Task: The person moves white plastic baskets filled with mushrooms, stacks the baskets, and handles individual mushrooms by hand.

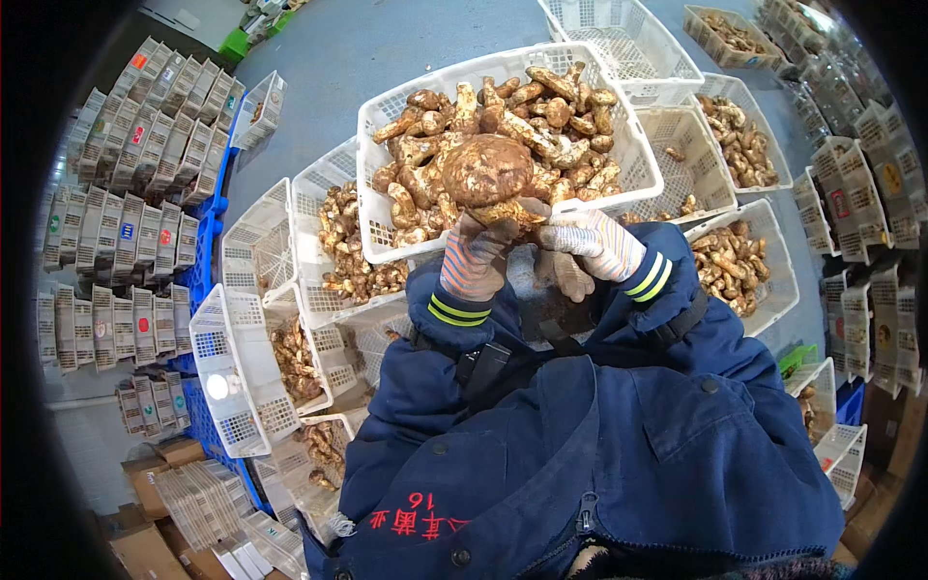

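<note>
Nearest: my dark blue jacket [619,454] fills the near side, and I see both sleeves reaching away from me.
Left hand [476,256]: in a striped work glove, fingers closed up against the near left underside of the big mushroom.
Right hand [590,242]: gloved too, gripping from the near right, and it sits slightly nearer to me than the left.
Big mushroom [488,172]: round brown cap facing me, held up just beyond both hands. I judge its stem runs down between the palms, though it is mostly hidden.
White crate [638,159]: directly beyond the mushroom, heaped with more of them.
Sides: further crates [749,261] lie left and right.
</note>
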Action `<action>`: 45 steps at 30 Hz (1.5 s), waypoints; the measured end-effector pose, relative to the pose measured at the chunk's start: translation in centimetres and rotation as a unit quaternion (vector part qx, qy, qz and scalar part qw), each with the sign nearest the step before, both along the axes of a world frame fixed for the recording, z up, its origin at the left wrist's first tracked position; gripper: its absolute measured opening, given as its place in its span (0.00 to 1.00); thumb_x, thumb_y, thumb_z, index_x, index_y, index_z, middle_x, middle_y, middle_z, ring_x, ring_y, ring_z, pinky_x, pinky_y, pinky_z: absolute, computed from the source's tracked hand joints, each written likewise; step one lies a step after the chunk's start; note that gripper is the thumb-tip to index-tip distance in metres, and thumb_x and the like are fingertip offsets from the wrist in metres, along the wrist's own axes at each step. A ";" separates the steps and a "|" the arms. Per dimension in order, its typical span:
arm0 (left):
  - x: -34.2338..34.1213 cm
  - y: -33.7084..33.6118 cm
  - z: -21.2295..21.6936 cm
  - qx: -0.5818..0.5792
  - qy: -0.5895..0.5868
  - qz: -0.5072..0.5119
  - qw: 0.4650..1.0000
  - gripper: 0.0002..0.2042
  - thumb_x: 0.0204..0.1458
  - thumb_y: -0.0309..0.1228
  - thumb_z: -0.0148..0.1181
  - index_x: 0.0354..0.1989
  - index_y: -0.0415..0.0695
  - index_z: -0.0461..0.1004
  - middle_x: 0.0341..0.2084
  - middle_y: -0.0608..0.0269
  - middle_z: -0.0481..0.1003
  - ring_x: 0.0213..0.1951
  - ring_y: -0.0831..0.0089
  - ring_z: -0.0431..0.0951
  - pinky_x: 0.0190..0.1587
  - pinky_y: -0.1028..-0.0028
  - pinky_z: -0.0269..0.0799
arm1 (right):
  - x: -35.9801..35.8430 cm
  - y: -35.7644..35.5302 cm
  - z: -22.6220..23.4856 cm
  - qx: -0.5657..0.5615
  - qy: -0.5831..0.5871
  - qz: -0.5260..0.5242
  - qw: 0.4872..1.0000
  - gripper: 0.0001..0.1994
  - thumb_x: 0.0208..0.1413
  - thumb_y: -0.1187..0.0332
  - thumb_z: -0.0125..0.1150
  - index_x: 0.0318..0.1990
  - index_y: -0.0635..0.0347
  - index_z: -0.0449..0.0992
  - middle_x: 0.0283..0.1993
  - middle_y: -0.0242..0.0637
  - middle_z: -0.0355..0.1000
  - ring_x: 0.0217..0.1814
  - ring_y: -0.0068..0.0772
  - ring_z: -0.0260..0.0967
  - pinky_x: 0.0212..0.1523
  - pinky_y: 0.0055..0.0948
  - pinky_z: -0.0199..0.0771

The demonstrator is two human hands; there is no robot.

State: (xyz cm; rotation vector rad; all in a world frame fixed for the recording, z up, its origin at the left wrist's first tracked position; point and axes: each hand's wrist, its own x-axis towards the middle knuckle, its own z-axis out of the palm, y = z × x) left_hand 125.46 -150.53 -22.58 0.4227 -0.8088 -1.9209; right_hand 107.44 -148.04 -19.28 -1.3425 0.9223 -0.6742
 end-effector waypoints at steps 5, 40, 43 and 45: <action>0.3 -0.7 0.6 -0.133 -0.240 0.080 0.958 0.18 0.39 0.25 0.63 0.41 0.36 0.67 0.35 0.59 0.73 0.37 0.73 0.73 0.40 0.75 0.69 | 1.0 0.1 -3.2 -0.086 0.005 -0.127 0.988 0.15 0.50 0.59 0.52 0.23 0.64 0.71 0.18 0.34 0.68 0.19 0.27 0.63 0.22 0.25 0.62; -1.2 -8.5 -4.7 -0.334 -0.686 0.186 0.619 0.22 0.40 0.31 0.58 0.45 0.34 0.65 0.38 0.47 0.69 0.41 0.59 0.69 0.46 0.67 0.64 | -39.8 22.3 -34.0 0.290 -0.312 -0.692 0.583 0.22 0.52 0.55 0.45 0.49 0.60 0.66 0.45 0.42 0.68 0.43 0.38 0.65 0.43 0.34 0.66; 3.4 -7.6 -4.6 -0.229 -0.698 0.187 0.652 0.23 0.41 0.32 0.59 0.45 0.33 0.64 0.39 0.48 0.70 0.41 0.60 0.70 0.46 0.69 0.64 | -33.7 18.2 -30.1 0.273 -0.319 -0.792 0.443 0.18 0.55 0.60 0.41 0.49 0.62 0.64 0.43 0.45 0.68 0.44 0.43 0.65 0.44 0.43 0.68; 1.6 -8.1 -3.3 -0.208 -0.658 0.207 0.693 0.24 0.41 0.32 0.58 0.46 0.33 0.63 0.39 0.48 0.69 0.42 0.61 0.70 0.46 0.70 0.64 | -36.3 19.1 -31.2 0.193 -0.368 -0.788 0.455 0.22 0.56 0.59 0.40 0.55 0.59 0.57 0.57 0.47 0.56 0.59 0.45 0.52 0.57 0.42 0.55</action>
